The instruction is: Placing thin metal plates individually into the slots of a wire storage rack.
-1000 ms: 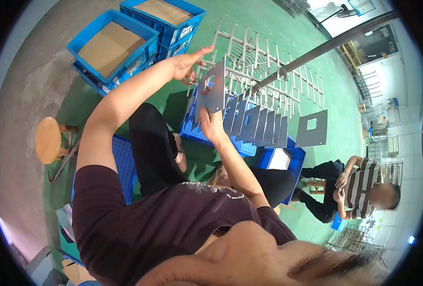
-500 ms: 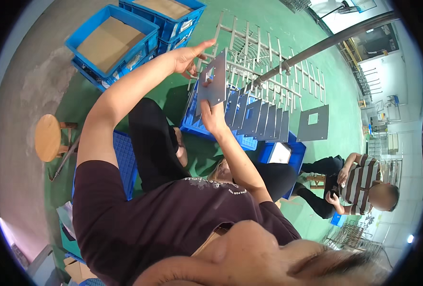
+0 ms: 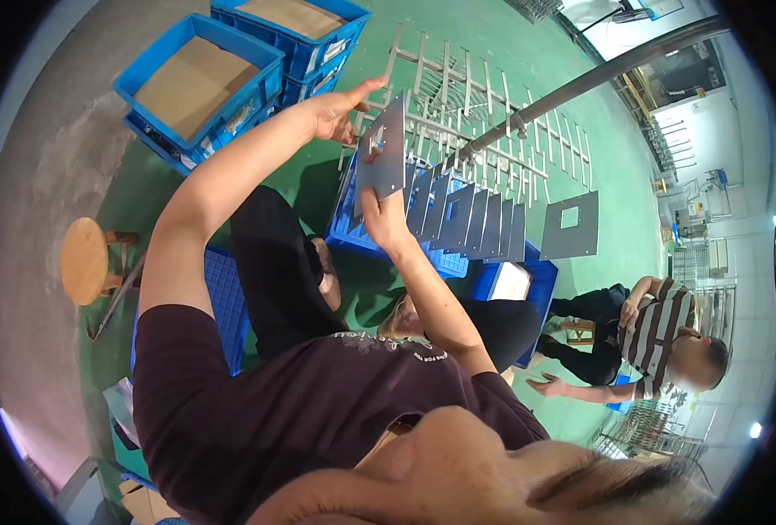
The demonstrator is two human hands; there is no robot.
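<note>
My right hand point(image 3: 385, 220) grips the lower part of a flat grey panel point(image 3: 391, 144) with a small cutout, its thumb on the near face. Part of a finger shows through the cutout. The panel stands nearly edge-on to me. At its left my left hand point(image 3: 335, 114) is open, fingers spread, close to the panel's edge; whether they touch, I cannot tell. Right of the held panel, several similar grey panels point(image 3: 480, 220) hang in a row on a metal rack point(image 3: 484, 114). Another panel point(image 3: 570, 229) with a square cutout is at the row's right end.
A thick metal pole point(image 3: 580, 83) slants across the rack. Blue crates point(image 3: 278, 83) with cardboard on top stand at far left, near a round wooden stool point(image 3: 84, 261). A blue crate point(image 3: 340, 229) sits beneath the panels. A seated co-worker point(image 3: 659, 337) in stripes is at right.
The co-worker's one hand has reached out toward my side. My hands and the panel keep nearly the same pose; the whole view has shifted slightly.
</note>
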